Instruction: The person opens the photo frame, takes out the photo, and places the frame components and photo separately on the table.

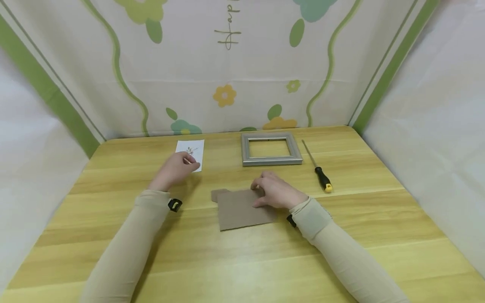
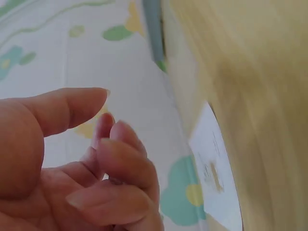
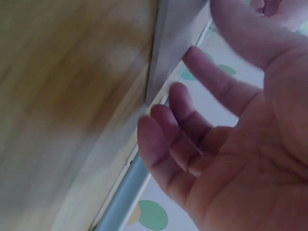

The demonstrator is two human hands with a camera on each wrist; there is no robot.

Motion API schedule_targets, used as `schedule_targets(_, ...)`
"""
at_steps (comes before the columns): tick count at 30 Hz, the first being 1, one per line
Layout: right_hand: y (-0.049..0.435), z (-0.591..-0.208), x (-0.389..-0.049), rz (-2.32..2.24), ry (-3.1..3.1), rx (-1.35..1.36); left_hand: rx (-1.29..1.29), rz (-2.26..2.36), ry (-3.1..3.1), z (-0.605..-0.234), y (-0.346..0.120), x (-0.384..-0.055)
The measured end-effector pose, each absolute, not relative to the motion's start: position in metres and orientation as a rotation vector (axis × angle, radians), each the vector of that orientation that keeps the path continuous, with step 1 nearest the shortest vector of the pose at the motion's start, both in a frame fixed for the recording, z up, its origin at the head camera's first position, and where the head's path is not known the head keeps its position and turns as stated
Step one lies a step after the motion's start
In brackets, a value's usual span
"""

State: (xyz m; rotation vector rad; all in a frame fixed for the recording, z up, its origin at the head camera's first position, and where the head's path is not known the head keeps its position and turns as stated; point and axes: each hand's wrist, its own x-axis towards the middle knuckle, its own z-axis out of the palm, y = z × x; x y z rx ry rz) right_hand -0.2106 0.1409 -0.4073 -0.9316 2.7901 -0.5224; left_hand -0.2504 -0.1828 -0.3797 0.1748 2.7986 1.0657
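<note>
A brown backing board (image 1: 242, 212) lies flat on the table, with a small tab (image 1: 219, 195) sticking out at its left. Over its right part is my right hand (image 1: 278, 191); in the right wrist view its fingers (image 3: 154, 144) are apart and loosely bent, with nothing gripped. Whether a fingertip touches the board cannot be told. At the back left lies a white card (image 1: 197, 147) with a small plant print. My left hand (image 1: 176, 168) hovers over the card's lower edge, and in the left wrist view its loosely curled fingers (image 2: 127, 161) hold nothing.
A silver-grey picture frame (image 1: 272, 160) lies at the back of the wooden table (image 1: 242, 269). To its right is a screwdriver (image 1: 322, 179) with a black and yellow handle. A flowered cloth (image 1: 182, 63) hangs behind the table.
</note>
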Motion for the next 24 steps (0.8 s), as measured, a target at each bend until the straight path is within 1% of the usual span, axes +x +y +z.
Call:
schedule_targets(6,0.136,-0.407,-0.209,-0.49,2.799,-0.86,0.262,1.101,2.796,-0.375,-0.173,-0.242)
schedule_targets(17,0.127,-0.401,-0.2,-0.364,2.742,-0.763,0.286,1.114,2.767,-0.372,-0.168,-0.236)
schedule_targets(20,0.128,-0.392,-0.197,-0.397,2.682,-0.789,0.299,1.127,2.75,-0.37,-0.167,-0.233)
schedule_targets(24,0.135,-0.367,-0.188,-0.538,2.638,-0.854,0.341,1.159,2.69,-0.365,-0.164,-0.231)
